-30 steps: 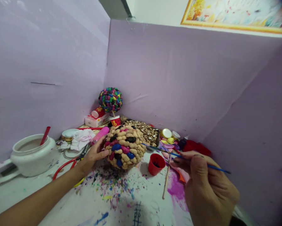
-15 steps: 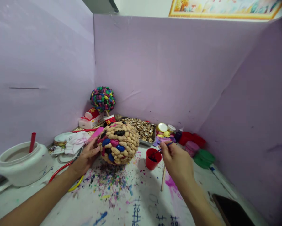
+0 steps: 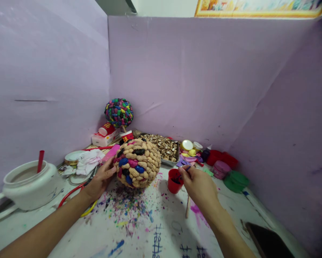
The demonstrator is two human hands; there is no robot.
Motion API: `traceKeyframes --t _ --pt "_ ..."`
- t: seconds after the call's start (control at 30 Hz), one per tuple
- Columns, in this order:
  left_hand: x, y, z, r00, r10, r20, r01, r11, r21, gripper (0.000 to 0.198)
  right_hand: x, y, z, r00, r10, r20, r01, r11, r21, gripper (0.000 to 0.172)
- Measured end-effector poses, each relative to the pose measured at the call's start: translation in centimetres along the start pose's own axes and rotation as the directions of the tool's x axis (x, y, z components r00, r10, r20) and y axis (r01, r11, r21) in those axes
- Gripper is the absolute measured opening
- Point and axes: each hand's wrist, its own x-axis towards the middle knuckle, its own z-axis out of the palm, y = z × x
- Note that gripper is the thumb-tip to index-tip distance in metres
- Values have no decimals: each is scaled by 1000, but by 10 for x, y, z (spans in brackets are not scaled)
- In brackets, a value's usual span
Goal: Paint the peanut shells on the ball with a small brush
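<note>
A ball covered in peanut shells (image 3: 138,163), some painted blue, pink and black, rests on the paint-spattered table (image 3: 139,229). My left hand (image 3: 100,181) lies against its left side, fingers spread on the shells. My right hand (image 3: 200,186) is closed on a thin blue paintbrush (image 3: 186,169), whose tip dips into a small red cup (image 3: 175,181) just right of the ball.
A fully painted shell ball (image 3: 119,112) stands at the back corner. A tray of loose shells (image 3: 164,147), paint pots and lids (image 3: 220,166), a white pot with a red stick (image 3: 29,184), scissors (image 3: 77,188) and a cloth (image 3: 87,160) surround the work. Purple panels wall in the table.
My right hand has moved forward from close to the camera to the red cup, and the brush tip now sits in it. The left hand stays on the ball.
</note>
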Motion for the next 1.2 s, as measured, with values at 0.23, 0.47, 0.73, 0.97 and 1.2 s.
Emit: traceKeyframes --t 0.23,0.47,0.73,0.97,1.2 --pt "1 -4 -6 1000 15 -18 -15 999 36 68 0 -1 1 1000 16 7 -16 1000 -7 34" --pt "-2 2 2 999 8 49 -10 999 39 70 1 0 0 1000 15 11 -15 1000 4 35" --pt "-1 3 -2 1000 -25 12 26 997 -72 64 2 1 2 1000 27 -4 -26 999 36 32" --pt "2 3 -3 999 -48 -17 46 992 -119 65 1 3 -12 996 35 -83 -29 997 72 38" --pt "1 3 -3 998 -63 -24 59 988 -140 70 -15 6 -51 910 90 -406 153 835 528 43"
